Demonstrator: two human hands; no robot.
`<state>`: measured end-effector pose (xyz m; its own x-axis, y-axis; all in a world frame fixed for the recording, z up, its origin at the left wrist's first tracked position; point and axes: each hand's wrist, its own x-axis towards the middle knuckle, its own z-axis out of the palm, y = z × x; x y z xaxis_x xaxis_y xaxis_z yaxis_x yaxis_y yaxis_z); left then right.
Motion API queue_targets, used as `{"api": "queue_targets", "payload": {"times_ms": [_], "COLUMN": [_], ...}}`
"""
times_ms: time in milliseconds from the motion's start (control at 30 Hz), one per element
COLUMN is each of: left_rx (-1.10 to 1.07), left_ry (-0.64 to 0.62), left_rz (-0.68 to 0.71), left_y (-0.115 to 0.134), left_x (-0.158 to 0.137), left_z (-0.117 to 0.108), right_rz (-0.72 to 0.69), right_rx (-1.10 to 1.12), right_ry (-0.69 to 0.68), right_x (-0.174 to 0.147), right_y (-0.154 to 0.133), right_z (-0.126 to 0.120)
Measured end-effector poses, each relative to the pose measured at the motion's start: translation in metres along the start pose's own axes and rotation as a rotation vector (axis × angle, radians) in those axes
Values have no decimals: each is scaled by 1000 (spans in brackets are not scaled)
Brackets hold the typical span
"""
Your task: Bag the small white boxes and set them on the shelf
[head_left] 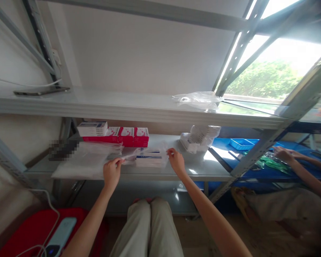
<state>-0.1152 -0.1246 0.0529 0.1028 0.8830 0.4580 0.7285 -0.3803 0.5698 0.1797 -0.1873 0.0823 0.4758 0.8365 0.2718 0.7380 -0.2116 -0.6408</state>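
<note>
This looks like a storeroom or small packing room. Grey metal shelves (pixel 139 110) stand by a big window (pixel 273 71). Red and white boxes (pixel 123 135) sit in a row, with clear plastic bags (pixel 88 157) and a blue tray (pixel 242 143) nearby.

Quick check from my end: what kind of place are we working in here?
Probably a small packing or stockroom: metal shelving holding stacked red-and-white boxes, clear plastic bags held by both hands, and a co-worker's hand at a blue bench.
</note>
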Motion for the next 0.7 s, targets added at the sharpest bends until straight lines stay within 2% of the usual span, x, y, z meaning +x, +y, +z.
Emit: {"api": "queue_targets", "payload": {"times_ms": [133, 267, 367, 433, 500, 533, 600, 700], "left_rx": [-246, -480, -630, -741, -789, -776, -672, -532], "left_ry": [10, -53, -101, -109, -68, -37, 35, 82], "left_rz": [46, 48, 99, 107, 104, 107, 99, 67], "left_y": [12, 33, 47, 52, 52, 50, 44, 40], "left_x": [17, 52, 75, 86, 94, 97, 104, 111], "left_z": [-12, -11, -5, -1, 3, 4, 7, 8], "right_rz": [-27, -40, 76, 161, 187, 179, 159, 119], "right_rx": [359, 610, 758, 775, 760, 762, 788, 799], "right_ry": [72, 20, -128, -317, -483, -516, -468, -266], "right_x": [1, 9, 22, 34, 45, 49, 55, 54], "right_y": [-1, -17, -27, -29, -29, -29, -29, -33], "right_z": [-9, -12, -15, -19, -24, -27, -31, -31]}}
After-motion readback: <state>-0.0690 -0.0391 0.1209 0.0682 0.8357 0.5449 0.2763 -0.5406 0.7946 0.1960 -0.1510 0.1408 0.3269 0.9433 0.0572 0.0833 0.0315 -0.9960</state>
